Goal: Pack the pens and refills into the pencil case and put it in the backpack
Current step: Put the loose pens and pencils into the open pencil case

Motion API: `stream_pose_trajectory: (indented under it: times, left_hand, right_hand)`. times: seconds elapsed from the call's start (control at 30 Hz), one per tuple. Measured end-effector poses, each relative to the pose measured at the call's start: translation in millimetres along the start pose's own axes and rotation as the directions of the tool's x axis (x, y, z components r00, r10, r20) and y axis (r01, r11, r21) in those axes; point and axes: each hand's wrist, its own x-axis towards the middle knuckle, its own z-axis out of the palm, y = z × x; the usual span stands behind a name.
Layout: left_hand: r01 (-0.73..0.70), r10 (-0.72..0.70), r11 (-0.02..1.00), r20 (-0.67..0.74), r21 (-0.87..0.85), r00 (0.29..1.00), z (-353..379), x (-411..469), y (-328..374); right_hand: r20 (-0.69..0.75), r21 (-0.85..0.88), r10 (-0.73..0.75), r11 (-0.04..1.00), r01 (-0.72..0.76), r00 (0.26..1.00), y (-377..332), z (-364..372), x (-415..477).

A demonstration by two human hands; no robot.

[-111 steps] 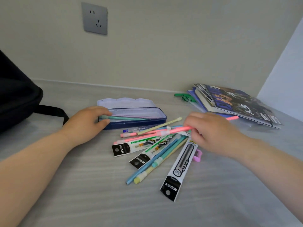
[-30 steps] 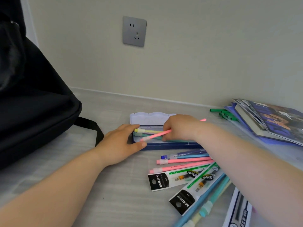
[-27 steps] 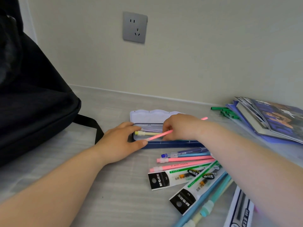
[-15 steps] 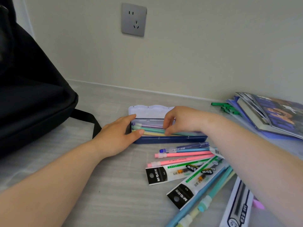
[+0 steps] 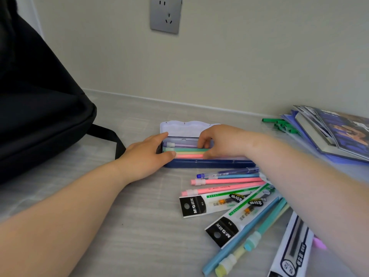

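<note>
Four pens (image 5: 185,151) in pencil case (image 5: 209,163) — three refill packs (image 5: 217,201) outside

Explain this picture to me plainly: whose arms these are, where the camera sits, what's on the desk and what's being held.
No machine here: a person works with bare hands, filmed by a camera worn on the head, looking down. The left hand steadies the open blue pencil case. The right hand reaches into the case, fingers on the pens inside; whether it grips one is unclear. More pens and packaged refills lie loose on the grey desk. A black backpack stands at the left, a stack of books at the right.
</note>
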Motion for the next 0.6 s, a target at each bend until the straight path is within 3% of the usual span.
stream_pose_trajectory:
  times: [0.2,0.33,0.6]
  left_hand:
    - [0.002,-0.002,1.000,0.006,0.001,1.000,0.6,1.6,-3.0]
    - [0.000,0.000,1.000,0.011,0.006,1.000,1.0,1.9,-3.5]
    - [0.009,-0.009,0.999,0.014,-0.048,1.000,1.2,2.3,-6.3]
  right_hand:
    - [-0.104,0.102,0.009,0.995,0.002,0.995,4.5,8.5,-0.5]
    - [-0.178,0.007,0.007,1.000,-0.006,0.984,5.1,12.0,-1.4]
    - [-0.179,0.092,-0.004,0.996,0.020,0.984,13.1,-17.7,-42.9]
